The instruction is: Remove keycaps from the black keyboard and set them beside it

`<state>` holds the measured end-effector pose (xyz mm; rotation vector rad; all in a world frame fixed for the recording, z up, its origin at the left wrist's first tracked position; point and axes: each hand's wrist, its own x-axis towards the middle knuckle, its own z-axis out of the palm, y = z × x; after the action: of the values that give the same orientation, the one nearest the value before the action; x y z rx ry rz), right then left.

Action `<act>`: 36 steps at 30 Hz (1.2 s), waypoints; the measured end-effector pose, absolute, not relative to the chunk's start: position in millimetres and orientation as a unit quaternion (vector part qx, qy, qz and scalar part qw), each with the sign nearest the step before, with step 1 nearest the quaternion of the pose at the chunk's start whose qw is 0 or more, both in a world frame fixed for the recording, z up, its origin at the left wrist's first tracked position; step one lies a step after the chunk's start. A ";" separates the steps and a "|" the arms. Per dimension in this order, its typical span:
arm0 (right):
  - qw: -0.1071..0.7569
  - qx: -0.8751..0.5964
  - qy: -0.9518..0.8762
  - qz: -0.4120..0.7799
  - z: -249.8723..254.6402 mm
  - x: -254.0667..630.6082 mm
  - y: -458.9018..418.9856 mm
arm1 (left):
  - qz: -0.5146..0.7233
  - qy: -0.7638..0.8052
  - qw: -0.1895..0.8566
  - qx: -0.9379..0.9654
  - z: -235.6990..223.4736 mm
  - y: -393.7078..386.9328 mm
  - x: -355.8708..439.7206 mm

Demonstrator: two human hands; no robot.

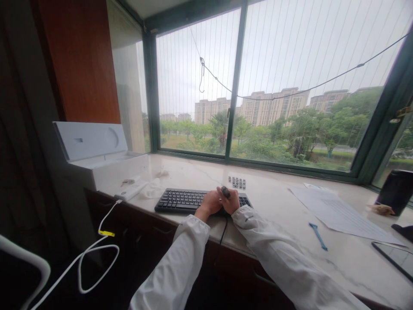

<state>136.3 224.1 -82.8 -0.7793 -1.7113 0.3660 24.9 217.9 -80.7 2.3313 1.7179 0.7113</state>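
A black keyboard (180, 199) lies on the pale marbled sill, with its cable (223, 232) hanging over the front edge. Over its right half, my right hand (230, 202) grips a tool with a thick dark handle (225, 192); the working end is hidden by my fingers. My left hand (211, 202) is pressed close beside it on the keyboard, fingers curled together; what they pinch, if anything, is hidden. Behind the keyboard, several loose dark keycaps (238, 183) sit in rows.
An open white box (119, 170) and a white power strip (134, 190) stand at the left. To the right lie a blue plastic tool (318, 236), papers (338, 213) and a phone-like dark device (395, 256). Windows (193, 86) rise behind the sill (277, 189).
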 end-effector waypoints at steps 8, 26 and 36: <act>0.692 -0.314 -0.520 0.390 -66.5 144.6 249.0 | 0.307 0.511 0.092 0.797 -79.6 212.4 25.1; 0.296 -0.574 -0.721 0.252 -62.0 250.9 296.0 | 0.374 0.501 0.079 0.777 -82.3 215.5 24.7; 0.245 -0.500 -0.781 0.283 -46.9 227.9 278.5 | 0.430 0.454 0.029 0.780 -83.3 211.4 24.0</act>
<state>227.9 278.5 -46.9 -1.3639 -2.1320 0.7714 24.0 211.4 -83.3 2.4059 1.4007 1.3263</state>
